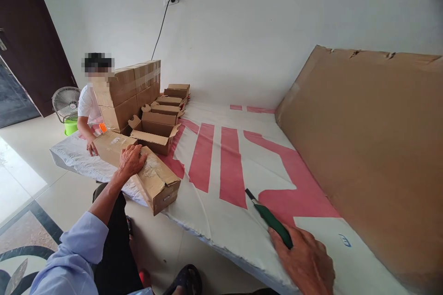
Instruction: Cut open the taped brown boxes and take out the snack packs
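On the white and red sheet [221,166] spread over the floor, a long cardboard box [138,168] lies closed, its top sealed with shiny clear tape. Behind it an open box [155,132] stands with its flaps up; what is inside cannot be seen. More small boxes [173,97] and a stack of big cartons [129,90] stand further back. The left hand [131,159] rests flat on the long box, fingers spread, not clasping it. The right hand [306,262] is closed around a green knife [270,218], with the blade end pointing away. A large flat cardboard [367,147] leans on the wall. Another person [88,110] sits beside the cartons.
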Available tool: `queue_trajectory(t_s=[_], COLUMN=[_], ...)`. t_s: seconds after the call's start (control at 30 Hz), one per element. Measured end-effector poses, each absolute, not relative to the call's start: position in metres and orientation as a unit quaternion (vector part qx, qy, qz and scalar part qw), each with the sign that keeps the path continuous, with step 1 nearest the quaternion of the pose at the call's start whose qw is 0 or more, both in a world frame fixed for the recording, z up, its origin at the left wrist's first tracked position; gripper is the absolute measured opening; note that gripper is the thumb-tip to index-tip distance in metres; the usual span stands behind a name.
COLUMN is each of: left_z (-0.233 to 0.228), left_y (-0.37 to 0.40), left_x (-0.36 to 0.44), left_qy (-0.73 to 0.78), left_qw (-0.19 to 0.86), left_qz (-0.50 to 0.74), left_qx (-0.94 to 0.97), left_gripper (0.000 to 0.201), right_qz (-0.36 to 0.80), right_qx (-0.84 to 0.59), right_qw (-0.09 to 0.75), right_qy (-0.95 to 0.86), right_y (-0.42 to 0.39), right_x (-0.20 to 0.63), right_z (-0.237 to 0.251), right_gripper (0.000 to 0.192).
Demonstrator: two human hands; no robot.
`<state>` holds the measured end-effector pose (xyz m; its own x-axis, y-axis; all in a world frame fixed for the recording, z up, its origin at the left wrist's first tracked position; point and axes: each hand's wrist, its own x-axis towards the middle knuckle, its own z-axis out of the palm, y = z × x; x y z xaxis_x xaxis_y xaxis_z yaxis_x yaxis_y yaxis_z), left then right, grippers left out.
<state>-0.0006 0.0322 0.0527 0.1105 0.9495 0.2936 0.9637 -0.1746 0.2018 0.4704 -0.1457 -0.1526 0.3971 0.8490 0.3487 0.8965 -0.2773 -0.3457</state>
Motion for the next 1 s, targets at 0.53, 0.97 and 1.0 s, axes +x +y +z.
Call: queue_trajectory(t_s=[0.53,0.97,1.0], left_z=[0.087,0.081,0.082], left_y=[0.049,0.041,0.037], left_x=[-0.014,-0.091,-0.097], left_qy=[-0.688,-0.645,-0.635], left_qw=[0.066,0.058,0.056], left_qz=[-0.166,-0.018,-0.015], left_qx=[-0.704,-0.762,-0.77], left_gripper=[0.025,0.032,0.033], right_qz=[-0.052,-0.067,-0.064], right_qx=[-0.804,-0.802,-0.805], right_qw=[0.245,0.246,0.245], right_qy=[-0.538,-0.541,-0.537], right_y=[-0.146,-0.146,-0.146], right_x=[0.474,0.474,0.474], right_z=[-0.158,-0.16,-0.16], right_gripper=[0.064,0.066,0.066])
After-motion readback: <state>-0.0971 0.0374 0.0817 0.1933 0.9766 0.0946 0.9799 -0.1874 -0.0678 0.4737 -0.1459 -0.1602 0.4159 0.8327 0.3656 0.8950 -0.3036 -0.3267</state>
